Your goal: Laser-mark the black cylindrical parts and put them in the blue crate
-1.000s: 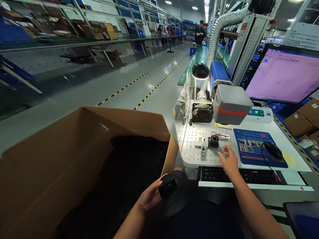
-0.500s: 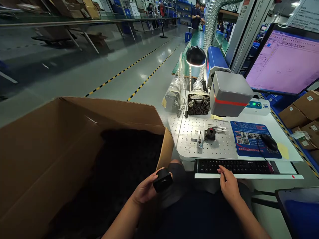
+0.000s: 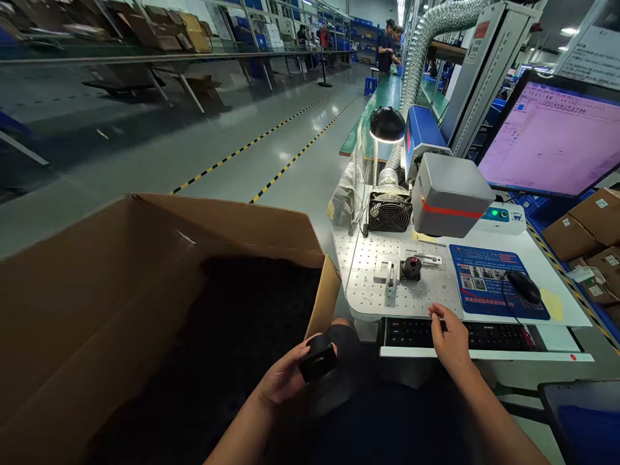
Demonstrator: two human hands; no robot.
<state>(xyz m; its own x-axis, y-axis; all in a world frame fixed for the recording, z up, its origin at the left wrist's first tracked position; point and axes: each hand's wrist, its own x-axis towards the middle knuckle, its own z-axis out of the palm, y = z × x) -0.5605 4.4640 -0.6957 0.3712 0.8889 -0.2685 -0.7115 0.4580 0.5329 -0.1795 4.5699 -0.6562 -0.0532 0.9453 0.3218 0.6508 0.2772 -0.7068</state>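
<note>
My left hand (image 3: 285, 373) is closed around a small black round part (image 3: 318, 359), held beside the open cardboard box (image 3: 331, 290). Over the keyboard (image 3: 494, 336), my right hand (image 3: 451, 338) holds nothing; its thumb stands apart from the bent fingers. Those fingertips are close to the front edge of the perforated metal plate (image 3: 361, 287). On that plate a second black round part (image 3: 411, 268) sits against small metal clamp blocks (image 3: 390, 284). Above and behind it hangs the grey machine head (image 3: 450, 190) with a red band.
Dark contents (image 3: 252, 316), too dim to make out singly, lie in the box. A mouse (image 3: 524, 287) rests on a blue mat (image 3: 484, 265). Behind stand a fan (image 3: 390, 216), a black lamp (image 3: 387, 124) and a monitor (image 3: 552, 135). Cardboard cartons (image 3: 598, 213) are at right.
My right hand has moved from the keyboard's near side forward, toward the plate's front edge. The left hand still holds the black part, slightly turned. The camera view has tilted up a little.
</note>
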